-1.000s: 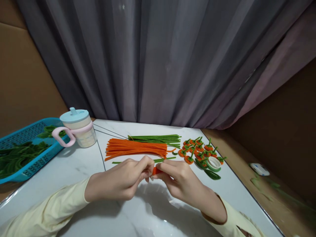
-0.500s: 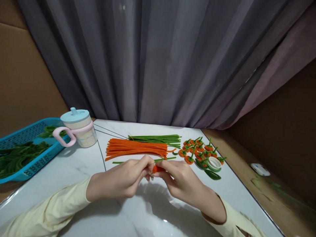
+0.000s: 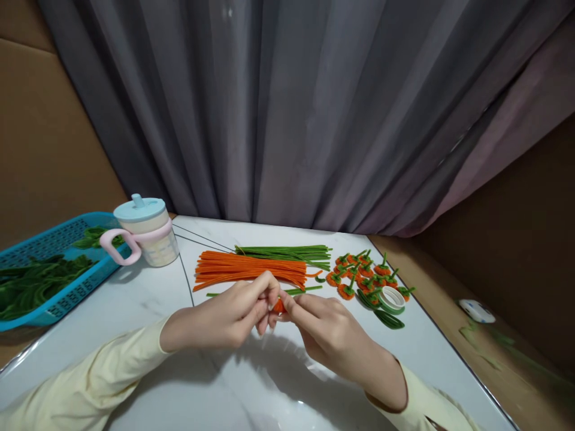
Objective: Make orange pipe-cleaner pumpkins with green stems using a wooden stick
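Over the front middle of the table, my left hand [image 3: 245, 308] and my right hand [image 3: 326, 326] meet with bent, closed fingers. Both pinch a small orange pipe-cleaner piece [image 3: 279, 306], mostly hidden by the fingertips. Just behind them lies a single green pipe cleaner [image 3: 309, 289], partly covered by my left hand. Farther back are a bundle of orange pipe cleaners [image 3: 251, 269] and a bundle of green pipe cleaners [image 3: 283, 251]. Several small orange pipe-cleaner pieces with green tops and stems [image 3: 345, 291] sit in a group to the right.
A roll of tape [image 3: 392, 297] rests by dark green leaf-shaped loops [image 3: 389, 319]. At the left stand a lidded cup [image 3: 157, 245] with a pink handle and a blue basket [image 3: 67, 299] holding green leaf shapes. A white object [image 3: 477, 310] lies beyond the table's right edge. Grey curtains [image 3: 287, 120] hang behind.
My fingers have shifted around the orange piece, and less of it shows. My right index finger has come closer to my left fingertips. The view has moved slightly.
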A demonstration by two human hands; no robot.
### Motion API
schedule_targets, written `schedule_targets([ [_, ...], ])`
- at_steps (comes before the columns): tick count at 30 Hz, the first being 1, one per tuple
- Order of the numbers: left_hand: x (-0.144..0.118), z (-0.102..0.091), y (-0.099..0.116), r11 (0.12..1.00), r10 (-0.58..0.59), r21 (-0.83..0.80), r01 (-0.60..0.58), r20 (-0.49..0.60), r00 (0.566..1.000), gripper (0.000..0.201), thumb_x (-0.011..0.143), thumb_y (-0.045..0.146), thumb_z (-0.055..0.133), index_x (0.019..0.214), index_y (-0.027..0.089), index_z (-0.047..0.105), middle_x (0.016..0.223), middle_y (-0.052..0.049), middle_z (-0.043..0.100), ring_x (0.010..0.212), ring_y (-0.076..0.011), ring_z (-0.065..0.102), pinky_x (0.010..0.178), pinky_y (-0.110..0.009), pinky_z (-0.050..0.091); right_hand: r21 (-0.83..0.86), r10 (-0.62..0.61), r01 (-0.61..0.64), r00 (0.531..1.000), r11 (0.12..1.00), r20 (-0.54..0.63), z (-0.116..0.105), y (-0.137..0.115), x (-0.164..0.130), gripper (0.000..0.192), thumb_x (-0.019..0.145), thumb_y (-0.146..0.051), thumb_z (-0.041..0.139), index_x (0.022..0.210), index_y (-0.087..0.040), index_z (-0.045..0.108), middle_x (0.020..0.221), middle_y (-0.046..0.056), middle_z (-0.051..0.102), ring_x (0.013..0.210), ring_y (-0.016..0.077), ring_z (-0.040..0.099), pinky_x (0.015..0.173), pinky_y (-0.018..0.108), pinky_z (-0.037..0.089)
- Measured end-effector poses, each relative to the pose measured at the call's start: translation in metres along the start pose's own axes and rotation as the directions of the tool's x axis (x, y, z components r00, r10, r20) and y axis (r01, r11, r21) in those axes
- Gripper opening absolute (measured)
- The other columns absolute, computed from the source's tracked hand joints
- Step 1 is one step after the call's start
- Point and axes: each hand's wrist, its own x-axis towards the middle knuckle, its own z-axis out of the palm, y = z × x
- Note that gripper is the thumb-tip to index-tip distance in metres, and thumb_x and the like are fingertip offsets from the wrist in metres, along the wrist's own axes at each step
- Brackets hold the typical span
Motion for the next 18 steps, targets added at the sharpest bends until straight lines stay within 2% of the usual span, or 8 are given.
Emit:
schedule_targets([
  [2,0.0007,0.0005,0.0004,1.0,-0.012,-0.012,0.012,0.002,1.0,0.011,0.091,0.014,0.03,0.082,0.021,0.031,0.073,0.001,0.054,0.06,-0.0102,0.051,0.057,-0.023,0.042,0.019,0.01,-0.01,1.0,1.0,0.01,0.0011,0.0003,-0.0004,0.032,0.087,-0.001,0.03,0.109,-0.011,0.05,0.066,0.004,0.054,0.054,0.0141,0.046,0.047,0.024,0.034],
  [6,0.0009,0.0007,0.0017,0.999,-0.044,-0.025,0.044,0.003,0.999,0.01,0.091,0.015,0.029,0.082,0.021,0.032,0.069,0.002,0.053,0.059,-0.0106,0.049,0.057,-0.023,0.04,0.131,0.097,-0.097,0.995,0.987,0.006,0.0043,0.0003,0.001,0.013,0.092,-0.008,0.037,0.093,-0.017,0.047,0.068,0.003,0.058,0.055,0.0133,0.05,0.048,0.023,0.035],
  [8,0.0009,0.0007,0.0024,0.998,-0.061,-0.029,0.061,0.0,0.998,0.011,0.091,0.016,0.029,0.082,0.021,0.031,0.068,0.002,0.053,0.059,-0.011,0.049,0.056,-0.023,0.04,0.205,0.142,-0.142,0.99,0.968,0.016,0.0044,-0.0002,0.0026,0.007,0.094,-0.012,0.04,0.094,-0.018,0.044,0.071,0.002,0.061,0.055,0.0131,0.053,0.049,0.023,0.037],
  [13,0.0014,0.0015,0.0034,0.994,-0.094,-0.057,0.094,0.003,0.996,0.011,0.091,0.018,0.028,0.081,0.021,0.03,0.069,0.002,0.054,0.058,-0.011,0.049,0.057,-0.024,0.04,0.327,0.157,-0.185,0.981,0.927,0.111,0.0007,-0.0006,0.0042,0.019,0.093,-0.007,0.038,0.106,-0.02,0.04,0.085,0.002,0.066,0.068,0.013,0.06,0.059,0.022,0.042],
  [18,0.0017,0.0019,0.0021,0.994,-0.103,-0.043,0.103,0.008,0.995,0.011,0.092,0.019,0.028,0.081,0.021,0.031,0.068,0.002,0.054,0.058,-0.011,0.049,0.057,-0.023,0.04,0.312,0.14,-0.153,0.988,0.938,0.064,0.001,0.0009,0.0025,0.016,0.091,-0.006,0.041,0.095,-0.021,0.041,0.08,0.001,0.063,0.065,0.0124,0.057,0.054,0.022,0.038],
])
